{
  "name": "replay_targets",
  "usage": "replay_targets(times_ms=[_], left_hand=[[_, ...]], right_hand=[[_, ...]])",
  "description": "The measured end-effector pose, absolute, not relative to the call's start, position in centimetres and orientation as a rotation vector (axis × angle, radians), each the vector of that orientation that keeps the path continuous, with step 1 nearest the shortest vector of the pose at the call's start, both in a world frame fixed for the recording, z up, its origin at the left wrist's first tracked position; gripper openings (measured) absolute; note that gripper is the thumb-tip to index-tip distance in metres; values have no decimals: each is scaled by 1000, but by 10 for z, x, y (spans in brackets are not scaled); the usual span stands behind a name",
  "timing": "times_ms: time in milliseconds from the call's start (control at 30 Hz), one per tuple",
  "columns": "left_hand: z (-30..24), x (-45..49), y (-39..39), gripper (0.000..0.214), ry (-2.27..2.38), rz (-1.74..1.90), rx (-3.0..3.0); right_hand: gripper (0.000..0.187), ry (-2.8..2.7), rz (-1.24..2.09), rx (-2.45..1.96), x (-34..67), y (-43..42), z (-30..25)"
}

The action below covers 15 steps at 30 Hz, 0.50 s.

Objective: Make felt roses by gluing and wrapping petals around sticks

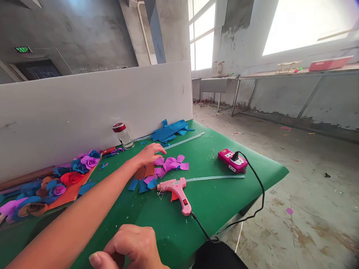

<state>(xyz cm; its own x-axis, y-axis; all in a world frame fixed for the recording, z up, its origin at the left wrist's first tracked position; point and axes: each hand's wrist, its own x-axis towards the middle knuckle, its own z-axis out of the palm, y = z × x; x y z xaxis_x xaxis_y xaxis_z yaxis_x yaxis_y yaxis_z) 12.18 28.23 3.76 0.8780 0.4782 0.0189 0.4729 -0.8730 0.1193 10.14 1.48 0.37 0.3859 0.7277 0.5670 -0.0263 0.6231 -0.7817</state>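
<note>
My left hand (pixel 151 154) reaches over the table, fingers slightly apart and bent downward, with nothing visible in them. Beneath and beside it lie brown paper pieces (pixel 144 172), purple paper pieces (pixel 171 164) and blue paper pieces (pixel 143 186). A clear glue stick (pixel 185 141) lies just past its fingertips. In the foreground my right hand (pixel 134 246) is curled closed; whatever its fingers may hold is hidden. Between the hands and to the right rests a pink glue gun (pixel 175 190) on its wire stand, a long glue stick (pixel 215 178) in its back end.
Paper flowers (pixel 73 178) lie at the left. A red-lidded glass jar (pixel 123 136) and folded blue paper (pixel 171 130) stand near the white partition (pixel 98 99). A pink power strip (pixel 232 161) with a black cord sits on the green tabletop (pixel 207 201) at right.
</note>
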Motion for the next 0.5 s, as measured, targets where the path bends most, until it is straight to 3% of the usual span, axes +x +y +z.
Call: replay_targets(times_ms=[167, 500], left_hand=[[23, 126, 267, 18, 1016, -39, 2972], [16, 162, 291, 15, 1371, -252, 2674]], right_hand=[[46, -1036, 578, -694, 100, 16, 7], [41, -1035, 632, -707, 93, 19, -2]])
